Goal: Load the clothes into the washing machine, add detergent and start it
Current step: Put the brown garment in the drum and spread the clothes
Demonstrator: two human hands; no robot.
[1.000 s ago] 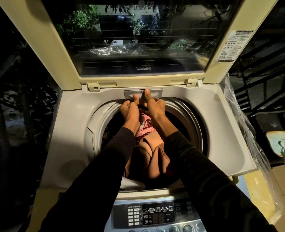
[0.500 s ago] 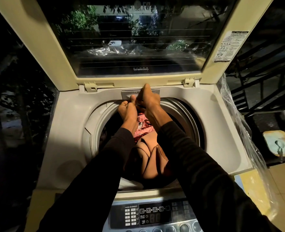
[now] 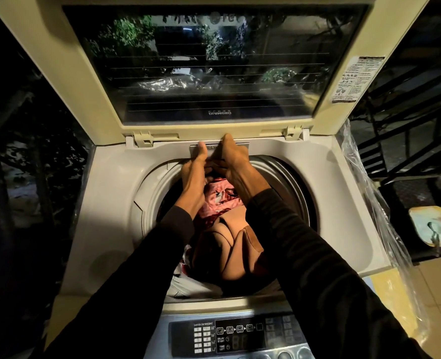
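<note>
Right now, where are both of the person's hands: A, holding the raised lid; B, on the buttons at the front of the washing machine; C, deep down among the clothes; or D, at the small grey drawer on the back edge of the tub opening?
D: the left hand and the right hand both reach over the clothes to the drawer under the lid hinge.

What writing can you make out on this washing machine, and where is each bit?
"DIAMOND", mirrored, on the lid glass.
"DET…", partly covered by a hand, on the drawer.
"WATER DETERGENT", "DELAY START", "TIME LEFT" on the control panel.
Sticker on the lid frame: too small to read.
</note>
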